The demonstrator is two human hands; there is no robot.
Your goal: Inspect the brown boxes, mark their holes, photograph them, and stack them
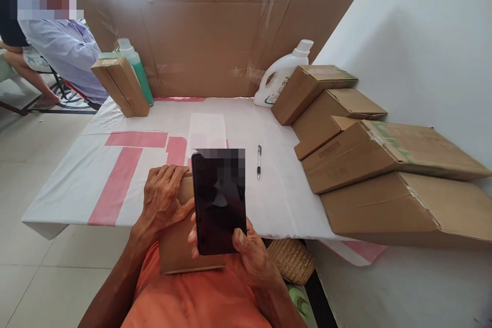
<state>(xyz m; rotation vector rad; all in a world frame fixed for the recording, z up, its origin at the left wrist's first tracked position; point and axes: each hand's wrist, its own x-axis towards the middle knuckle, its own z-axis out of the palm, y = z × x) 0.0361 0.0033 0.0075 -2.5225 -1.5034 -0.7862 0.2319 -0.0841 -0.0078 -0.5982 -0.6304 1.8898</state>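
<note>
The phone is black, the lap box plain brown. The tablecloth is white with pink-red block shapes. The bottle is teal with a white cap, the wearer's shirt orange. A co-worker's lavender sleeve may be faintly striped.

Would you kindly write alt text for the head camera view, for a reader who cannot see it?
A person's right hand holds a dark phone; the left hand rests on brown cardboard. Ahead, a pen lies on a cloth-covered table, with cardboard boxes along its right side.
</note>
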